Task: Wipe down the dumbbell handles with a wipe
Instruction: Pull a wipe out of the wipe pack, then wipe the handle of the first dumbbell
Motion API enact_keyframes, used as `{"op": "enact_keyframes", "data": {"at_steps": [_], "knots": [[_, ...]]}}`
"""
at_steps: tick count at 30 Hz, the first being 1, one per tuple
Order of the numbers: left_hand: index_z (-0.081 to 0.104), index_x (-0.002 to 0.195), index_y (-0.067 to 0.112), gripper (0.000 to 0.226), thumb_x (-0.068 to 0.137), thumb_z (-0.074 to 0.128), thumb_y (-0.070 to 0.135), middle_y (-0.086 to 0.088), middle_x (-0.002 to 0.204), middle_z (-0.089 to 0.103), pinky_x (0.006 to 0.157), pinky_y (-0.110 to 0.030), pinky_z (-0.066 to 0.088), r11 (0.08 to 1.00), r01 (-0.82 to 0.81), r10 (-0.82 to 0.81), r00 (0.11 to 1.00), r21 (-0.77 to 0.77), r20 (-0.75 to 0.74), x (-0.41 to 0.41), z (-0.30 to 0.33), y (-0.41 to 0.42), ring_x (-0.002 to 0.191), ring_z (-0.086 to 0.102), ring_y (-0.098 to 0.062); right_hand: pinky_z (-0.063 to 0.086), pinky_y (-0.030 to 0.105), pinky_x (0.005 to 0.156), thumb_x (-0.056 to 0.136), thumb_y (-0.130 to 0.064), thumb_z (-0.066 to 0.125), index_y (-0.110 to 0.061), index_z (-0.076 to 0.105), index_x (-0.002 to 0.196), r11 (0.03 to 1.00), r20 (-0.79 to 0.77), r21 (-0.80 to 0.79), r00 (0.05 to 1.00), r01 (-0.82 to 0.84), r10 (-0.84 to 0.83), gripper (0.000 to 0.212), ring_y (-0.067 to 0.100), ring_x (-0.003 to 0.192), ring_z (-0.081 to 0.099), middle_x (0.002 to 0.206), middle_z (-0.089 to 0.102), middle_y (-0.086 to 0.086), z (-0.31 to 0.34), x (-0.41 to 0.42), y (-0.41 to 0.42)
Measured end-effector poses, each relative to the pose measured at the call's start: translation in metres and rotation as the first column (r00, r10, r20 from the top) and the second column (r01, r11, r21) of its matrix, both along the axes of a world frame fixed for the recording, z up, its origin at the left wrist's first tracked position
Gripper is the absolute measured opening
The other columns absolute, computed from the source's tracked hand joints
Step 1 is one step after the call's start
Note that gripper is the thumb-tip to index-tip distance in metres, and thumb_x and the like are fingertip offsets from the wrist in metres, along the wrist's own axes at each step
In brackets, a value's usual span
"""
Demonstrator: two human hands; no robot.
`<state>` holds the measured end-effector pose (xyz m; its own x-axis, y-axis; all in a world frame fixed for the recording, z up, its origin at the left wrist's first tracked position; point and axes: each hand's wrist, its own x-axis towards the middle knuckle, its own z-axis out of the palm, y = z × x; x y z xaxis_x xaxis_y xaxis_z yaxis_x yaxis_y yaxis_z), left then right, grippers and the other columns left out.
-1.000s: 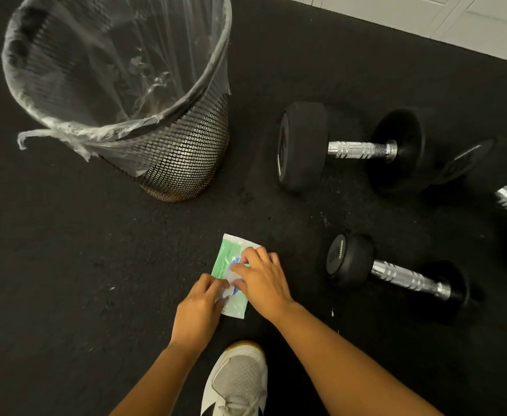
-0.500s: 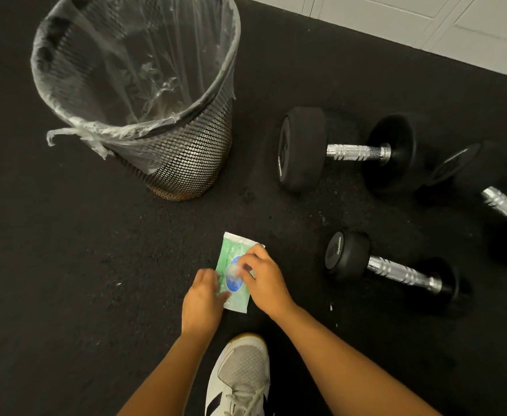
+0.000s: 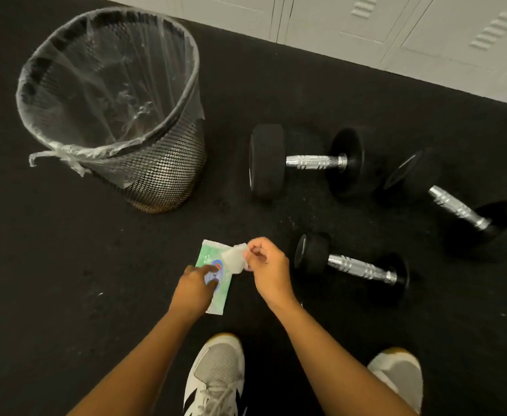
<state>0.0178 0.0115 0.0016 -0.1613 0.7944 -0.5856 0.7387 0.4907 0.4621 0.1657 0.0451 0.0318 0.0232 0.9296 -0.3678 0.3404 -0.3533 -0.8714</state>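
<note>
Black floor point(image 3: 66, 265) fills most of the head view, with white lockers point(image 3: 396, 31) along the far edge.

On the floor lies a green pack point(image 3: 213, 267) of wipes, flat, right in front of the person. The left hand point(image 3: 193, 288) rests on the pack, with its fingertips pressed down on the blue round label. The fingers are bent and hold the pack in place. The right hand point(image 3: 265, 267) is just beside it, a little above the floor. Its thumb and first fingers are pinched shut on a white wipe point(image 3: 234, 256). The wipe hangs crumpled between that hand and the top of the pack.

Three dumbbells lie on the floor to the right, each with black ends and a shiny silver handle. The small dumbbell point(image 3: 351, 265) is nearest, just right of the right hand. The big dumbbell point(image 3: 306, 162) is farther back. The third dumbbell point(image 3: 453, 204) lies tilted near the right edge. No hand and no wipe touches them.

A mesh bin point(image 3: 162, 175) with a clear bag point(image 3: 108, 85) stands at the back left, well apart from the pack.

Two grey and white shoes point(image 3: 216, 376) show at the bottom.
</note>
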Motion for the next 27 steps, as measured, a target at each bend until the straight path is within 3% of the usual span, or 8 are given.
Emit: {"op": "enact_keyframes", "data": {"at_steps": [3,8,12,16,18,21,23,27], "knots": [[0.064,0.112,0.018,0.023,0.091,0.053,0.018,-0.008,0.116,0.061,0.077,-0.025,0.043,0.995,0.013,-0.016,0.999,0.096,0.03,0.014,0.037,0.023,0.101,0.06,-0.023,0.058,0.036,0.067,0.088,-0.005,0.057,-0.023,0.058,0.088,0.993,-0.121,-0.06,0.986,0.104,-0.111,0.019,0.014,0.087,0.062,0.094,0.064,0.002,0.02,0.022,0.011],[0.063,0.108,0.017,0.02,0.091,0.053,0.019,-0.001,0.103,0.067,0.082,-0.024,0.044,0.976,0.128,-0.136,0.99,0.179,0.031,0.042,0.111,0.073,0.096,0.061,-0.015,0.056,0.031,0.062,0.091,-0.005,0.053,-0.018,0.062,0.089,0.95,-0.284,-0.184,0.911,0.253,-0.298,0.015,0.015,0.085,0.06,0.092,0.064,0.001,0.065,0.071,0.044],[0.063,0.104,0.021,0.016,0.09,0.055,0.021,0.002,0.094,0.067,0.078,-0.024,0.044,0.949,0.171,-0.174,0.985,0.266,-0.01,0.064,0.152,0.114,0.09,0.061,-0.013,0.055,0.037,0.065,0.09,-0.006,0.054,-0.02,0.064,0.081,0.92,-0.306,-0.227,0.873,0.32,-0.379,0.02,0.017,0.084,0.059,0.086,0.062,0.001,0.085,0.108,0.078],[0.063,0.109,0.019,0.02,0.089,0.056,0.022,0.003,0.099,0.062,0.081,-0.023,0.042,0.902,0.21,-0.205,0.977,0.378,-0.053,0.081,0.165,0.161,0.093,0.058,-0.013,0.052,0.033,0.073,0.083,0.006,0.051,-0.019,0.063,0.093,0.956,-0.192,-0.173,0.944,0.236,-0.268,0.029,0.017,0.084,0.059,0.096,0.064,0.007,0.084,0.126,0.128],[0.062,0.11,0.02,0.021,0.09,0.056,0.022,0.003,0.103,0.058,0.084,-0.025,0.046,0.871,0.225,-0.209,0.974,0.437,-0.085,0.085,0.16,0.183,0.096,0.058,-0.013,0.049,0.019,0.066,0.079,0.007,0.054,-0.016,0.062,0.102,0.986,-0.049,-0.076,0.987,0.15,-0.154,0.034,0.016,0.086,0.058,0.1,0.062,0.007,0.081,0.126,0.155],[0.057,0.118,0.023,0.028,0.09,0.056,0.026,0.003,0.12,0.052,0.089,-0.03,0.047,0.813,0.312,-0.238,0.949,0.492,-0.207,0.086,0.14,0.208,0.108,0.051,-0.013,0.037,0.003,0.05,0.077,0.001,0.06,-0.011,0.067,0.088,0.994,0.173,0.1,0.982,0.052,-0.069,0.018,0.009,0.074,0.053,0.089,0.061,0.001,0.071,0.114,0.195],[0.053,0.123,0.023,0.035,0.089,0.057,0.028,0.002,0.13,0.047,0.096,-0.033,0.044,0.751,0.403,-0.272,0.911,0.523,-0.31,0.083,0.12,0.218,0.119,0.044,-0.015,0.036,0.009,0.055,0.078,-0.003,0.061,-0.012,0.066,0.078,0.977,0.288,0.213,0.957,-0.016,-0.047,0.01,0.011,0.076,0.052,0.09,0.058,0.001,0.058,0.101,0.218],[0.043,0.136,0.019,0.052,0.088,0.054,0.036,-0.003,0.145,0.037,0.108,-0.041,0.034,0.665,0.528,-0.357,0.846,0.527,-0.397,0.073,0.081,0.223,0.135,0.03,-0.02,0.044,0.03,0.072,0.082,-0.001,0.055,-0.008,0.058,0.084,0.895,0.48,0.357,0.875,-0.266,0.069,0.008,0.022,0.086,0.054,0.096,0.056,0.007,0.025,0.079,0.238]]}}
